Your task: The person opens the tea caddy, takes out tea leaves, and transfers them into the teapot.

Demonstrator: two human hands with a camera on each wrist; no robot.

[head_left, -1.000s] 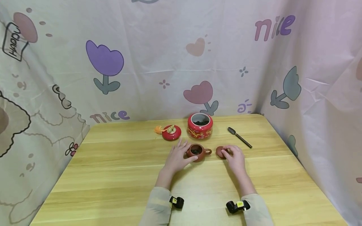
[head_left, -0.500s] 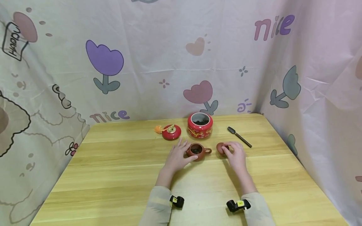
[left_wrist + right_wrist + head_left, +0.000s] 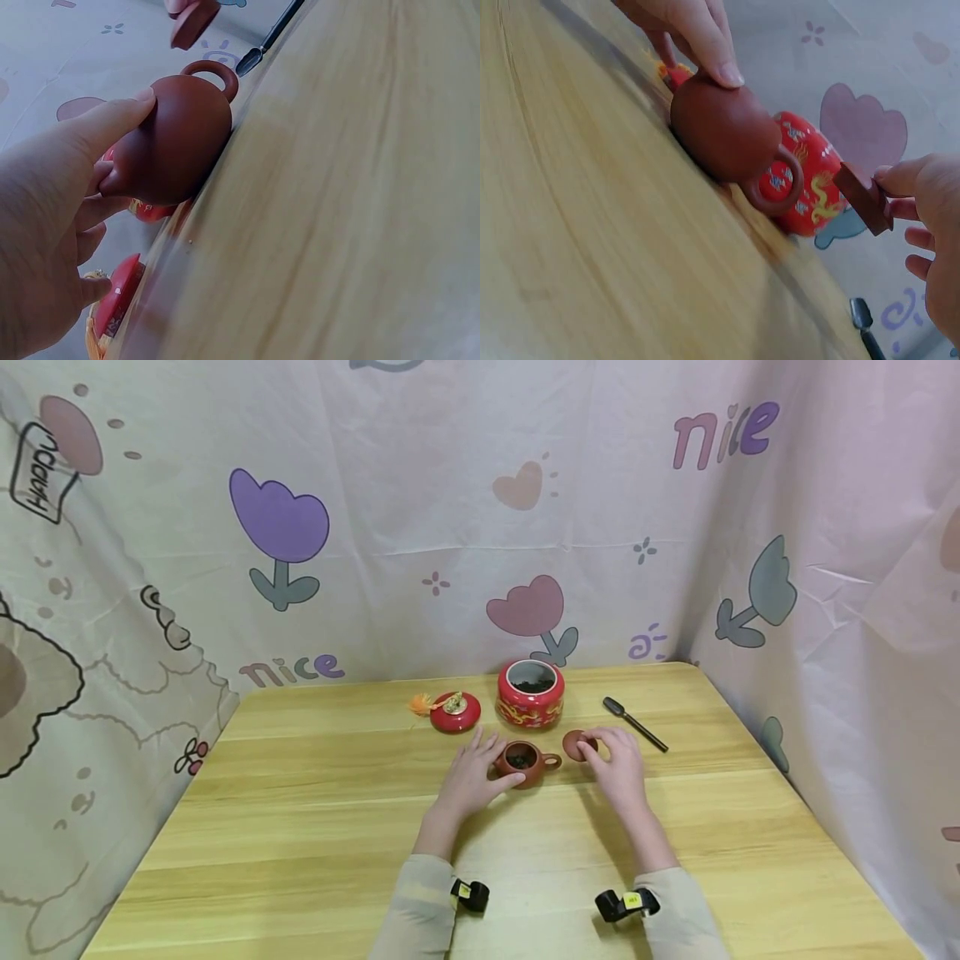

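Note:
A small reddish-brown clay teapot (image 3: 534,772) stands on the table without its lid, dark tea leaves inside and its handle to the right. My left hand (image 3: 468,783) holds it by the spout side; in the left wrist view the thumb presses the body of the teapot (image 3: 184,135) while the other fingers reach behind the spout. Between thumb and fingers, my right hand (image 3: 622,770) pinches the teapot lid (image 3: 573,745) by its knob. The right wrist view has this lid (image 3: 861,196) tilted in the air, just beyond the teapot handle (image 3: 795,180).
Behind the teapot sits a red tea jar (image 3: 529,713) with dark leaves in it. Its red lid (image 3: 455,717) with an orange tassel (image 3: 422,703) lies to the left. A black tea scoop (image 3: 636,724) rests at right. A printed curtain (image 3: 390,527) borders the table.
My right hand has raised the teapot lid off the table and carried it a little left, toward the teapot. The left hand has stayed on the teapot.

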